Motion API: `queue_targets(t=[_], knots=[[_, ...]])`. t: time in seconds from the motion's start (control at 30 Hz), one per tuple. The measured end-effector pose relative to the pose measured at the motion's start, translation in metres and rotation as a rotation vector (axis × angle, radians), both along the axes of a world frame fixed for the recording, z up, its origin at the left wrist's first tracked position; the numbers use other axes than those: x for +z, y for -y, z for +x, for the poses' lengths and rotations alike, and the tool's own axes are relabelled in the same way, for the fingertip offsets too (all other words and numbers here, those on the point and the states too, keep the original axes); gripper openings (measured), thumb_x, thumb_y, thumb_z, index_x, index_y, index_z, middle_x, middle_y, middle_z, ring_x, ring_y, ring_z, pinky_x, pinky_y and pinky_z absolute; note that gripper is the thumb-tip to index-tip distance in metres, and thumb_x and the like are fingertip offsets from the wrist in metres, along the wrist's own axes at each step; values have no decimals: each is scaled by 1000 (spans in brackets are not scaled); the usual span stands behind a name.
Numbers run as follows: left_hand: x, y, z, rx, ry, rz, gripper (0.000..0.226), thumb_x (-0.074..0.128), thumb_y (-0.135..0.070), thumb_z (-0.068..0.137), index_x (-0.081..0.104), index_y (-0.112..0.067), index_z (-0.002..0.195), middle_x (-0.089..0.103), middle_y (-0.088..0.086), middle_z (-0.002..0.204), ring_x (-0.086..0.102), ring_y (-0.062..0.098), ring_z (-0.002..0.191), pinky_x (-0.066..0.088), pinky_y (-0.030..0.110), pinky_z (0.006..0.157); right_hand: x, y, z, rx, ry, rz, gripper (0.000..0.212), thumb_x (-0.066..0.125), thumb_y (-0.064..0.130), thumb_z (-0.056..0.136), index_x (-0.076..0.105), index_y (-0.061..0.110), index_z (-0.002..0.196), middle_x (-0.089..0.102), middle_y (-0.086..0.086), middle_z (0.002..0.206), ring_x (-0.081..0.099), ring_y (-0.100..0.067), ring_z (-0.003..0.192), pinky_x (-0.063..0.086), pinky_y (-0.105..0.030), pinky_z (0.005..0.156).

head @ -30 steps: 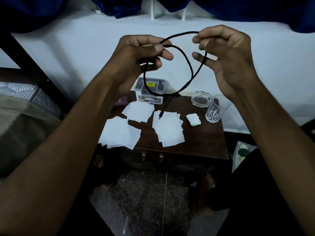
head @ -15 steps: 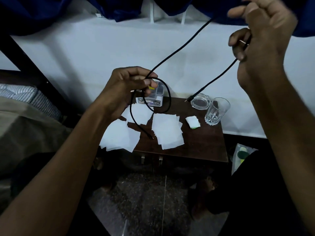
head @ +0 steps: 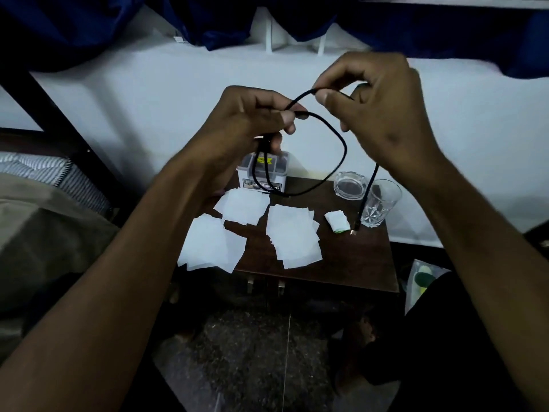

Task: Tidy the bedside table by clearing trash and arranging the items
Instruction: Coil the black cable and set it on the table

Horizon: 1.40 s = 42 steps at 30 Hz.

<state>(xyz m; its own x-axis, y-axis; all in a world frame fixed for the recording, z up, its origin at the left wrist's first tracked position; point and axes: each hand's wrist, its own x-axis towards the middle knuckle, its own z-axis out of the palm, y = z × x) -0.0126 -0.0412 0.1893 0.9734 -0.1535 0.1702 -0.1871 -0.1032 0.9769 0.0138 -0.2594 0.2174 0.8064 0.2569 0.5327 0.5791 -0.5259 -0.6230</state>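
Note:
A black cable (head: 341,138) hangs in loops above the dark wooden bedside table (head: 350,263). My left hand (head: 252,120) pinches the gathered loops. My right hand (head: 377,114) pinches the cable's upper strand beside it; the free end with its plug (head: 355,228) dangles down over the table by the drinking glass (head: 377,203). On the table lie several white paper squares in three heaps (head: 214,245) (head: 242,205) (head: 292,236), a small folded white paper with green edge (head: 337,221), a glass ashtray (head: 349,184) and a small grey box (head: 263,173).
A bed with striped bedding (head: 44,173) and a dark frame post (head: 59,114) stands left of the table. A white wall (head: 148,99) runs behind, with blue cloth (head: 89,25) hanging above. A clear plastic bag (head: 421,281) lies on the dark floor at the right.
My right hand came down from the upper right back toward my left hand, laying another loop of cable. The free end now dangles shorter, near the drinking glass.

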Motion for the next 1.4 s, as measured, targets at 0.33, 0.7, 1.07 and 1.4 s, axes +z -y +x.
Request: queue_targets(t=[0.33, 0.7, 1.07, 1.4], knots=[[6, -7, -1, 207, 78, -410, 27, 58, -8, 105, 75, 2, 123, 74, 5, 89, 26, 11, 57, 36, 21, 59, -70, 13, -18, 20, -524, 293, 42, 38, 36, 116, 74, 14, 114, 82, 1, 105, 65, -9, 80, 42, -27, 51], [-30, -29, -15, 213, 1, -193, 19, 64, -5, 101, 79, -3, 112, 63, 4, 77, 38, 15, 60, 39, 27, 66, -19, 55, 2, -93, -649, 1039, 63, 22, 52, 114, 70, 11, 118, 70, -5, 77, 47, -12, 49, 33, -19, 43], [-16, -16, -14, 293, 28, -439, 23, 60, -7, 105, 74, -4, 123, 75, 6, 98, 33, 10, 54, 39, 20, 56, -109, 36, -36, -54, -900, -36, 12, 56, 14, 106, 64, 6, 107, 72, -8, 74, 52, -10, 40, 32, -18, 35], [-4, 11, -2, 245, 76, -123, 24, 60, -2, 102, 70, 2, 123, 83, 11, 110, 66, 23, 69, 48, 30, 61, -21, -4, -73, 98, -70, -429, 8, 73, 26, 97, 76, 31, 102, 71, 12, 90, 66, -10, 81, 56, -33, 77]])
